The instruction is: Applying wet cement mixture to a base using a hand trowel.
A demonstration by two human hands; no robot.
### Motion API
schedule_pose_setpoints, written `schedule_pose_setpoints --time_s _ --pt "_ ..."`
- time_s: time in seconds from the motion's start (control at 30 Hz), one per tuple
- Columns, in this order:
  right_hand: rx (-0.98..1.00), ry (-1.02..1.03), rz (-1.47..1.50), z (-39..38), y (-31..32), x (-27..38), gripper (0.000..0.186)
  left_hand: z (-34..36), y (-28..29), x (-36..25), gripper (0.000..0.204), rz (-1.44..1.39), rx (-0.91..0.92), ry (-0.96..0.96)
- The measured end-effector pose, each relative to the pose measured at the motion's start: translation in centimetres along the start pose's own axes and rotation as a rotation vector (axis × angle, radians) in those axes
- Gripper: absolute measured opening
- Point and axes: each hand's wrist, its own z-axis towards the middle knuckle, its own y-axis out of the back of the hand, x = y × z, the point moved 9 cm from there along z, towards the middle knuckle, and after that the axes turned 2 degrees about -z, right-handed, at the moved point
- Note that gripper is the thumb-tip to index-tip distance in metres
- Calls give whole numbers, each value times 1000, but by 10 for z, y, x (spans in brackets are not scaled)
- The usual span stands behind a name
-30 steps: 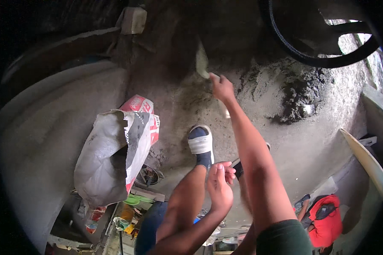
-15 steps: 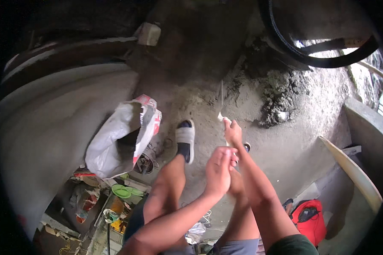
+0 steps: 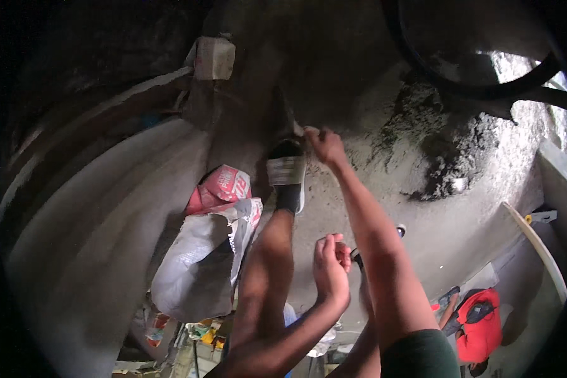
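My right hand (image 3: pixel 325 147) reaches forward, its fingers wrapped round the pale handle of a trowel-like tool (image 3: pixel 297 128). A thin, dark blade points away from that hand, and its far end is lost in shadow. Close by is my left foot in a striped sandal (image 3: pixel 285 170), on the grey floor. My left hand (image 3: pixel 332 268) hangs nearer my body, beside my right forearm. Its fingers are curled in, and nothing shows between them. Wet grey mortar (image 3: pixel 444 160) lies heaped to the right of my right hand.
An open white sack (image 3: pixel 192 268) and a red-and-white bag (image 3: pixel 220 189) stand left of my leg. A pale block (image 3: pixel 215 58) sits far left. A black hose (image 3: pixel 485 91) curves overhead at right. A curved board (image 3: pixel 535 249) leans near a person in red (image 3: pixel 482 324).
My right hand has moved forward and left with the tool, to beside my left foot. My left hand has separated from the right forearm and dropped back, its fingers curling. The view has shifted.
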Motion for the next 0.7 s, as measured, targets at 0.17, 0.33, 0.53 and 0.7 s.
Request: schedule_pose_setpoints --time_s 0.17,0.33,0.53,0.7 --pt "-102 -404 470 -57 28 -97 45 -11 -34 -3 34 205 188 5" --pt "-206 -650 511 -149 62 -143 39 -9 -43 -16 31 164 234 -3" --pt "-135 -336 294 -75 35 -28 43 -17 -60 -68 32 237 223 -232" --pt "-184 -53 384 56 16 93 61 -1 -60 -104 32 232 203 -427"
